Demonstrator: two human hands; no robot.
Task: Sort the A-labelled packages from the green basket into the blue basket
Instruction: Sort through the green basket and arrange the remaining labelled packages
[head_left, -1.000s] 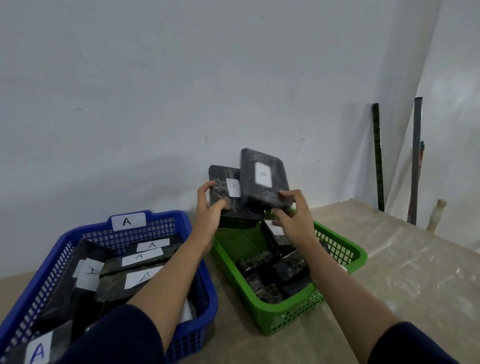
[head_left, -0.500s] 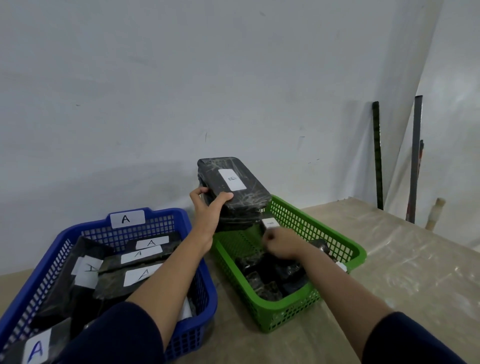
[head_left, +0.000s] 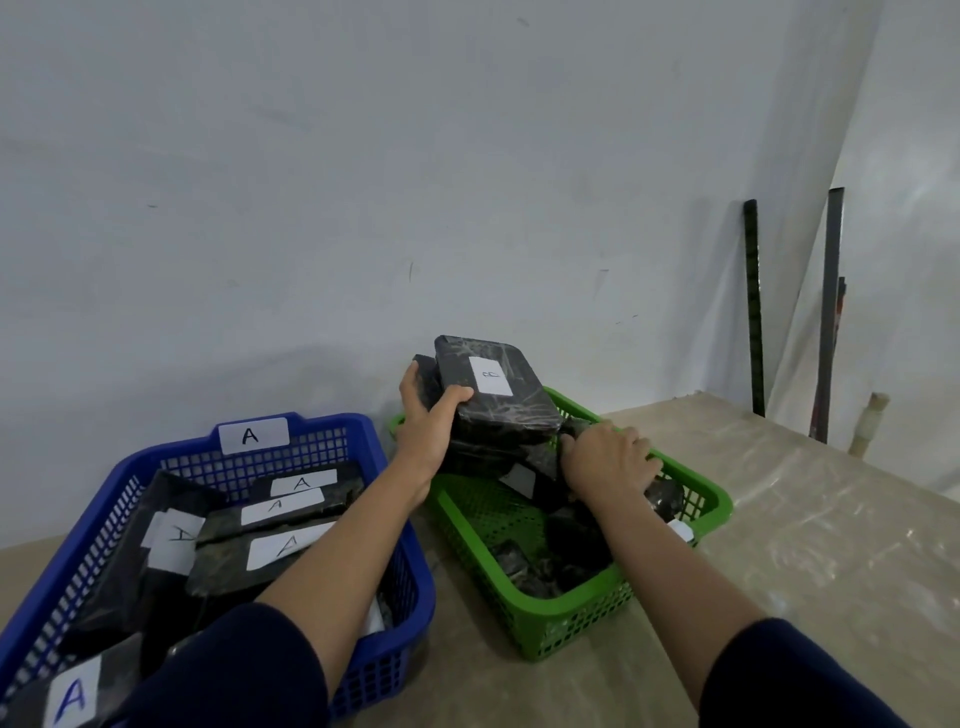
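My left hand (head_left: 428, 415) grips a stack of two black wrapped packages (head_left: 498, 395) above the far left corner of the green basket (head_left: 571, 623); the top one carries a white label marked B. My right hand (head_left: 608, 460) reaches down into the green basket and rests on black packages (head_left: 571, 530) there, fingers curled over one at the far side. The blue basket (head_left: 400, 597) at the left, tagged A on its rim, holds several black packages (head_left: 280, 551) with A labels.
Both baskets stand side by side on a beige table (head_left: 779, 545) against a white wall. Dark metal bars (head_left: 753, 312) and a wooden stick (head_left: 867, 421) lean in the right corner. Bare table surface lies to the right of the green basket.
My right hand let go of the raised package and dropped into the green basket. My left hand now holds both packages stacked and has lowered them toward the basket's far corner.
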